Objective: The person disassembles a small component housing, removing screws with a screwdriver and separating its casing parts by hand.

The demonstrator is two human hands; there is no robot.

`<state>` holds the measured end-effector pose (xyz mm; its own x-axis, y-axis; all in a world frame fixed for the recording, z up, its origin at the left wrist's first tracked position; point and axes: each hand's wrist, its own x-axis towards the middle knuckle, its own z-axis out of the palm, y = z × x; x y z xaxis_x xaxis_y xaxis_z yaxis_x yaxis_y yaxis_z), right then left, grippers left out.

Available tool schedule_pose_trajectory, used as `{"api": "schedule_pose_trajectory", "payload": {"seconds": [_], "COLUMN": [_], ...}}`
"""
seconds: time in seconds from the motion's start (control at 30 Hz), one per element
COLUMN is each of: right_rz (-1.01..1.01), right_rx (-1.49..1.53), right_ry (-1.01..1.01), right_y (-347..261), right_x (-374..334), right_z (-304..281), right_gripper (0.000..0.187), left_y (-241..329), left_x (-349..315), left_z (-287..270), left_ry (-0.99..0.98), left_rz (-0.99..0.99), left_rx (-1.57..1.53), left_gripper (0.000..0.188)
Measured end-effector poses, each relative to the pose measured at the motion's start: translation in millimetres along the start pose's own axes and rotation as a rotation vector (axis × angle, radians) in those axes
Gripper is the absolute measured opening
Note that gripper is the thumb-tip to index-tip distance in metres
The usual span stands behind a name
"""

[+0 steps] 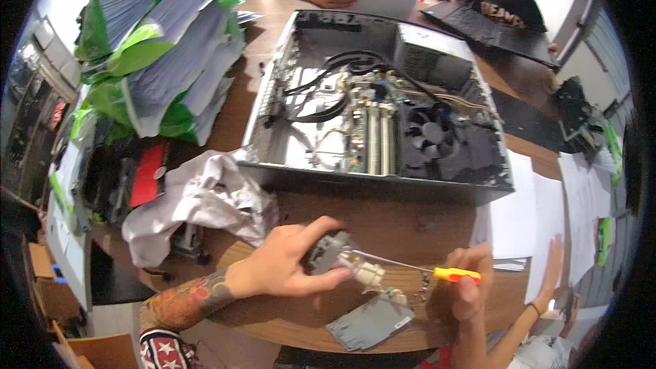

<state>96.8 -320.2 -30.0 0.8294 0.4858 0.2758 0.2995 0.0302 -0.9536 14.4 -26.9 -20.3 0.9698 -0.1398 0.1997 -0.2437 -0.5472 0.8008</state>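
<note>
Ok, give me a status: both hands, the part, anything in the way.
Left hand gripping grey part. Right hand on yellow-handled screwdriver, tip at the part. Flat grey piece close by, not blocking the screwdriver.

Screwdriver handle (pixel 452 274) looks glossy plastic; tabletop (pixel 383 222), smooth wood; rag (pixel 205 198), matt cloth.

Tattooed left forearm (pixel 188 298) — white-starred sleeve (pixel 164 353)

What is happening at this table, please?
A person holds a small grey part in the left hand and a yellow-handled screwdriver in the right hand, its tip at the part. A flat grey plate lies nearby. Beyond the hands sits an open computer case, its fan exposed.
</note>
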Motion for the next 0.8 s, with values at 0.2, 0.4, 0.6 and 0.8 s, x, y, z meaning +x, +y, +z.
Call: {"api": "schedule_pose_trajectory", "payload": {"seconds": [0.2, 0.4, 0.6, 0.8], "right_rz": [-0.196, -0.095, -0.184, -0.304], "right_rx": [-0.289, -0.107, 0.017, -0.107], "right_ry": [-0.136, -0.134, -0.154, -0.216], "right_y": [3.9, -6.3, -5.5, -3.5], "right_x": [8.7, 9.4, 9.7, 18.6], "right_z": [-8.7, -0.8, 0.0, -8.3], "right_gripper": [0.055, 0.03, 0.02, 0.027], "left_y": [3.0, 5.0, 6.2, 7.0], "left_x": [-0.6, 0.1, 2.4, 3.0], "left_z": [-2.5, -2.5, -1.3, -1.7], "left_ry": [-0.01, -0.006, 0.014, 0.001], "left_rz": [-0.036, -0.039, -0.036, -0.043], "left_rx": [-0.007, -0.012, 0.011, 0.026], "left_gripper": [0.054, 0.054, 0.054, 0.054]}}
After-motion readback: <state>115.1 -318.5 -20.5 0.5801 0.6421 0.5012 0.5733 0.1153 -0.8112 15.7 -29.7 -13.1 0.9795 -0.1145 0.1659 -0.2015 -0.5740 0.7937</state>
